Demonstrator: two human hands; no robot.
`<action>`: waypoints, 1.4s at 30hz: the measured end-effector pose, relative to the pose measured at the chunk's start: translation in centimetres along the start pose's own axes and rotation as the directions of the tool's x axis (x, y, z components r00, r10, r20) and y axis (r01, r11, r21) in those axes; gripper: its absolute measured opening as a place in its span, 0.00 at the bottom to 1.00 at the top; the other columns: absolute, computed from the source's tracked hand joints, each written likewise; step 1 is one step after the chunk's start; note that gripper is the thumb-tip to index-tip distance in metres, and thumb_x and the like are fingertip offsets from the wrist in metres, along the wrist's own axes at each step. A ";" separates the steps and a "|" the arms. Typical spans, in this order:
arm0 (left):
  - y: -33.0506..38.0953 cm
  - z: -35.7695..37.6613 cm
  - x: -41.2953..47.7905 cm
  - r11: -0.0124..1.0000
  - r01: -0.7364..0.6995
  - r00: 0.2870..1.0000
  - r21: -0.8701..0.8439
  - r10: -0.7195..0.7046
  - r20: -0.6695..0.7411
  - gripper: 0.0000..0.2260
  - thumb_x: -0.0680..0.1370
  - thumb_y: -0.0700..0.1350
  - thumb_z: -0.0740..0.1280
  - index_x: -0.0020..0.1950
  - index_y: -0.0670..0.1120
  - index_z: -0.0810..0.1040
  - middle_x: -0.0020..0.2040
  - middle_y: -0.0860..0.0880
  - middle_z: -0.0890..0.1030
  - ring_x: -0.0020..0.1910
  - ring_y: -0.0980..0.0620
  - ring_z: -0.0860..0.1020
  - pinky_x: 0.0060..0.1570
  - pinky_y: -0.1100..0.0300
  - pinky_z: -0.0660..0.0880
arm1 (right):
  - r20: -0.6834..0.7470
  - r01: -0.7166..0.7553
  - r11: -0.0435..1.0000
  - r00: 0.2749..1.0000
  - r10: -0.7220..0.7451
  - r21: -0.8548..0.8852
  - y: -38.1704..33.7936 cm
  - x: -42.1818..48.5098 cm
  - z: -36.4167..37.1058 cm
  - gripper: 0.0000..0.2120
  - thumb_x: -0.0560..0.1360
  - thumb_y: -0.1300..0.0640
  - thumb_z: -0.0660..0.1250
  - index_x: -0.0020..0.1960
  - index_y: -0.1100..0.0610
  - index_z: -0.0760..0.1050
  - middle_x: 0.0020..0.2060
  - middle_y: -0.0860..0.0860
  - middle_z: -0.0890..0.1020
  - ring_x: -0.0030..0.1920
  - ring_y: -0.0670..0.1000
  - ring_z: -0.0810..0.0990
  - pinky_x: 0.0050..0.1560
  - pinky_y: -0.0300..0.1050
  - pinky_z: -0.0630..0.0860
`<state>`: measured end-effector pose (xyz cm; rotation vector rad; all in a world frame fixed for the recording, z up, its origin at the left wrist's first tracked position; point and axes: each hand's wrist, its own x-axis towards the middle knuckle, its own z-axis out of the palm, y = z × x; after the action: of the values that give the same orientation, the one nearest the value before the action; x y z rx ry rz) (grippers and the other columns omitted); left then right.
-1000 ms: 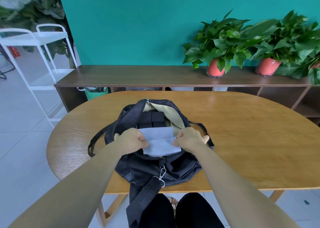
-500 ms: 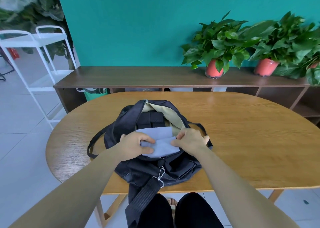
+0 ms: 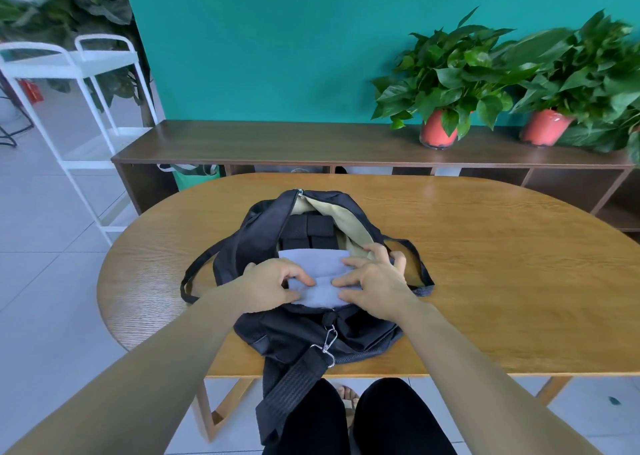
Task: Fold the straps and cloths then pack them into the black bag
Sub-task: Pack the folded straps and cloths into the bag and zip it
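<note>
Head view: a person sits at the near edge of a rounded wooden counter, both forearms reaching forward.
Black bag: lies on the counter in front of the person, its mouth unzipped and gaping towards the camera, with the beige lining showing on the far right side.
Folded straps: black blocks packed side by side inside the bag, towards its far end.
Cloth: pale blue-grey and folded, lying across the bag's mouth just near of the straps, with one fold line running left to right.
Left hand: grips the cloth's left end, thumb on top and fingers curled at its near edge.
Right hand: holds the cloth's right end with bent fingers and thumb, its outer fingers reaching over the bag's right rim.
Hands together: close but apart, with a strip of cloth between them.
Shoulder strap: wide black webbing clipped to the bag's near end by a metal snap hook, hanging over the counter's near edge towards the person's black trousers.
Carry handle: a thin black loop lying on the counter left of the bag.
Sideboard: dark wood, beyond the counter against a teal wall, carrying two leafy plants in red pots at the far right.
White trolley: stands far left on the tiled floor.
</note>
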<state>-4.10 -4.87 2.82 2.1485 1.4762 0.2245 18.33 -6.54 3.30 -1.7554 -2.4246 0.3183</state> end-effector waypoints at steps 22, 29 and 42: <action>-0.4 -1.1 -1.3 0.983 0.089 0.996 0.162 -0.091 0.006 0.09 0.70 0.47 0.67 0.48 0.55 0.70 0.51 0.57 0.78 0.54 0.57 0.73 0.69 0.52 0.45 | 0.138 0.029 0.974 0.989 -0.061 0.223 -3.1 0.9 0.1 0.16 0.75 0.42 0.63 0.63 0.36 0.73 0.75 0.46 0.59 0.76 0.50 0.45 0.72 0.51 0.38; 0.5 -1.6 -2.1 0.982 -0.023 1.000 0.186 0.022 0.008 0.12 0.70 0.42 0.68 0.37 0.56 0.67 0.39 0.59 0.73 0.43 0.61 0.70 0.58 0.58 0.53 | 0.129 0.019 0.977 0.991 -0.048 0.212 -3.0 1.0 0.6 0.14 0.74 0.41 0.64 0.60 0.35 0.75 0.75 0.45 0.59 0.76 0.50 0.46 0.71 0.52 0.36; 2.5 -2.2 -3.2 0.990 -0.013 0.999 -0.139 0.005 -0.054 0.12 0.71 0.35 0.64 0.36 0.53 0.70 0.38 0.56 0.75 0.42 0.56 0.71 0.65 0.58 0.55 | 0.149 0.018 0.992 0.988 -0.036 0.122 -2.9 1.4 0.8 0.16 0.76 0.44 0.63 0.64 0.35 0.72 0.75 0.43 0.58 0.77 0.50 0.45 0.72 0.58 0.36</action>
<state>-4.27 -7.78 6.40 2.0527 1.4367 0.3798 15.03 -6.19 3.21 -1.7037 -2.4692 0.6025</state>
